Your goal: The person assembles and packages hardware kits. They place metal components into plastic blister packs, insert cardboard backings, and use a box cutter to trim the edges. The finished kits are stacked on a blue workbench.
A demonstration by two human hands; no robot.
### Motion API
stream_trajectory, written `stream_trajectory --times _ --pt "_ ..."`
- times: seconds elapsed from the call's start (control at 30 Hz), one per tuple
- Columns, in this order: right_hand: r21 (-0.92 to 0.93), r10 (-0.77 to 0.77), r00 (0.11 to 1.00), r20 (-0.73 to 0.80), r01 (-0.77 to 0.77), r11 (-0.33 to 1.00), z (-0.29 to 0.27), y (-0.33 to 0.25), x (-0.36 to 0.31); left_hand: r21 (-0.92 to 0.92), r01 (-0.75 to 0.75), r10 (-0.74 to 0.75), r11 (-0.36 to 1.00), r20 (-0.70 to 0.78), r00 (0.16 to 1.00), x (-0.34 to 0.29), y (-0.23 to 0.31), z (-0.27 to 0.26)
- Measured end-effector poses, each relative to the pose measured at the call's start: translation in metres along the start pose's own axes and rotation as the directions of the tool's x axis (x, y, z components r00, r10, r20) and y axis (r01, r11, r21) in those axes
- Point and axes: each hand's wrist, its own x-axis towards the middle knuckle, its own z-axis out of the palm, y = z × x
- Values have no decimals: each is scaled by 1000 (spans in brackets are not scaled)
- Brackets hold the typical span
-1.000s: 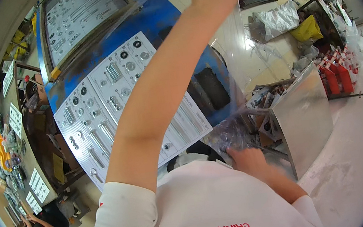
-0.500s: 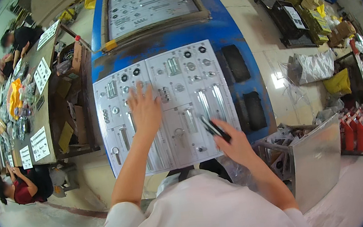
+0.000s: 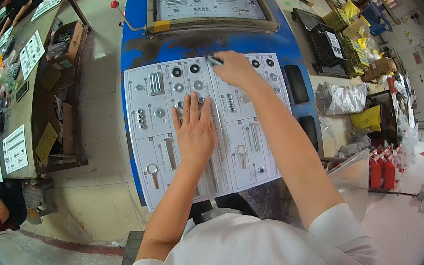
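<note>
Two white printed cards with metal hardware (image 3: pixel 151 141) lie side by side on the blue table, a seam between them. Rods, washers, nuts, black rings and eye bolts are laid out on them, apparently under clear film. My left hand (image 3: pixel 196 134) rests flat on the left card near the seam, fingers spread. Closed around a slim dark-and-silver utility knife (image 3: pixel 214 61), my right hand (image 3: pixel 235 69) is at the far end of the seam. My right forearm hides part of the right card. The knife's tip is too small to make out.
Beyond the cards stands a framed panel (image 3: pixel 271 21) over more hardware cards on the blue machine table (image 3: pixel 131 61). Two dark pads (image 3: pixel 296 84) lie at its right. A workbench (image 3: pixel 47 96) with people is at left; black crates (image 3: pixel 327 43) and red objects (image 3: pixel 382 168) are at right.
My right hand has moved with the knife from the near right side up to the cards' far edge. My left hand has shifted closer to the seam. The view has turned to the right.
</note>
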Motion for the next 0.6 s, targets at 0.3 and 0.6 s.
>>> stream_trajectory --times 0.3,0.6 --pt "46 -97 995 30 96 994 58 55 -221 -9 -38 36 999 -126 991 -7 -2 5" --pt "27 19 948 317 -29 999 48 105 -380 -143 100 -138 985 -286 948 -57 -29 -40"
